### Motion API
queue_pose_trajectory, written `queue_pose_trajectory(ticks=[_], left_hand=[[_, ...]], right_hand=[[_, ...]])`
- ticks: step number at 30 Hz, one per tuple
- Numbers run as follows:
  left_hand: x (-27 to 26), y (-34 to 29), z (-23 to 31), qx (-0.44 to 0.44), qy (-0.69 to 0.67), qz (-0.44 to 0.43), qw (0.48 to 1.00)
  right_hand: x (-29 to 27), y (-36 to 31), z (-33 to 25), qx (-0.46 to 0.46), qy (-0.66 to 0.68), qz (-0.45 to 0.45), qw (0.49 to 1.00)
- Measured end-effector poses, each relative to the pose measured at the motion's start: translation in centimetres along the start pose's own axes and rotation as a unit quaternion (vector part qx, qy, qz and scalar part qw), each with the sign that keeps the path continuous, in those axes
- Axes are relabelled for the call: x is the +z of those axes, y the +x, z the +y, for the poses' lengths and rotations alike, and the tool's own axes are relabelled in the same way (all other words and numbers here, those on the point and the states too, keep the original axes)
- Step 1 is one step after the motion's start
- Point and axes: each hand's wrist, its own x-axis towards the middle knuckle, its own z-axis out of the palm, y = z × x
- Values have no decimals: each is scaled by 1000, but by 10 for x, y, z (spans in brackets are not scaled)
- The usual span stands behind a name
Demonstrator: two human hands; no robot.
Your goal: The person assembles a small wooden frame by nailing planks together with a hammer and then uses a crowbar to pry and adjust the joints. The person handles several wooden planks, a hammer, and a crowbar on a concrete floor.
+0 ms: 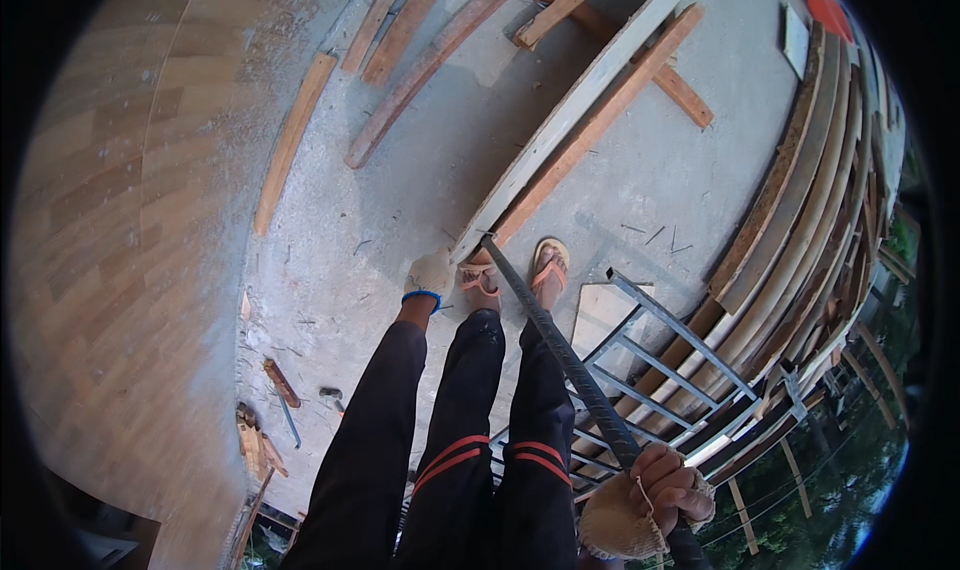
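My right hand (650, 500), in a fingerless cream work glove, is wrapped round a long, dark, ribbed steel pry bar (570, 355). The bar slants away to the far left, and its tip meets the near end of a long white-faced wooden board (570, 120), where a small nail seems to stick out. My left hand (428, 273), in a cream glove with a blue cuff, grips that same end of the board from the left; its fingertips are partly hidden. Along the board's right side lies a reddish timber (610, 120). My sandalled feet stand close to the board's end.
Loose timbers (440, 65) lie on the concrete floor (390, 210) at the far left, among scattered nails. Stacked planks (790, 220) curve along the right, with a metal ladder-like frame (680, 360) nearby. A hammer (331, 394) lies at left, near a plywood-like wall (130, 270).
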Motion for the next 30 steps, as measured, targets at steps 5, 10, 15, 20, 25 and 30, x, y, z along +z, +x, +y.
queue_pose_trajectory(ticks=[5,10,15,20,25,30], left_hand=[[0,34,-37,-33,-7,11,999],[-21,81,-79,-38,-13,7,999],[-12,39,-65,8,-37,-10,999],[0,2,-16,39,-20,17,999],[9,-4,-2,20,-28,48,998],[16,-7,-5,33,-53,84,995]], right_hand=[[-115,46,30,88,15,342,935],[-251,38,97,247,32,481,841],[-199,-13,39,151,-72,469,867],[-72,35,-13,98,-107,183,972],[36,66,-24,80,-40,-3,996],[97,63,-60,60,-18,-30,998]])
